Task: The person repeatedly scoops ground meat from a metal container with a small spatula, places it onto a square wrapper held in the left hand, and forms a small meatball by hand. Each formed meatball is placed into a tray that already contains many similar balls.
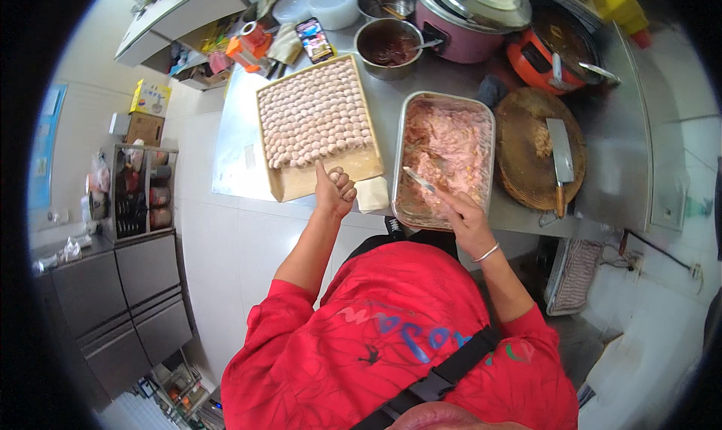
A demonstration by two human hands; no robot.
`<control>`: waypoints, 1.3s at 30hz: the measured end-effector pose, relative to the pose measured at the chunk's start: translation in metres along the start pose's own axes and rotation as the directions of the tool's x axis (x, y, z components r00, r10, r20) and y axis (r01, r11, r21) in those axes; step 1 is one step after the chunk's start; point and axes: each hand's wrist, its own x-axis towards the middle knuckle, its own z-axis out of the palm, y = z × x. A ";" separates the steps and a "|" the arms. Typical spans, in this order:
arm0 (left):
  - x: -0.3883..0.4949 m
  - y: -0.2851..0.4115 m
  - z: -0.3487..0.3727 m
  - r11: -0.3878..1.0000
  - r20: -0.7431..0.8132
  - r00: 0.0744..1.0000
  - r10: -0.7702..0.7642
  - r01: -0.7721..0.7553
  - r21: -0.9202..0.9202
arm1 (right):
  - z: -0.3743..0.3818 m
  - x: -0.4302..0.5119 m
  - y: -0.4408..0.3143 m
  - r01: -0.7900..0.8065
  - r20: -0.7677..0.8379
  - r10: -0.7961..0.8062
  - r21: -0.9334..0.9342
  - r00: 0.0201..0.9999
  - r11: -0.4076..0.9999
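My left hand (335, 192) is curled, thumb extended, at the near edge of a wooden tray (304, 185). A pale bit, which looks like a small dumpling, shows among its fingers. Close rows of small filled dumplings (316, 111) cover most of the tray; its near strip is bare wood. Right of that hand lies a stack of square dough wrappers (372, 195). My right hand (467, 218) grips a thin flat spatula (418, 178) with a pale smear at its tip. Its blade is over a metal pan (492, 148) of pink minced meat (454, 128).
A round wooden chopping board (510, 165) at right holds a cleaver (559, 148) and mince scraps. Behind stand a steel pot (389, 63) of dark sauce with a spoon, a pink cooker (465, 41) and an orange pot (541, 69). A phone (315, 40) lies behind the tray.
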 end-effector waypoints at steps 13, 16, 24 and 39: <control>0.058 0.035 -0.125 0.829 -0.179 0.845 0.504 -0.415 0.376 | -0.007 -0.007 0.020 -0.161 -0.035 0.159 -0.047 0.987 0.986; 0.070 0.046 -0.142 0.798 -0.153 0.838 0.524 -0.420 0.433 | -0.007 -0.009 0.022 -0.189 -0.037 0.188 -0.027 0.982 0.982; 0.100 0.058 -0.165 0.834 -0.294 0.792 0.535 -0.440 0.332 | -0.005 -0.011 0.025 -0.171 -0.084 0.165 -0.059 0.983 0.984; 0.121 0.072 -0.126 0.511 -0.294 0.572 0.766 -0.265 0.818 | -0.009 -0.016 0.024 -0.156 -0.097 0.148 -0.091 0.984 0.984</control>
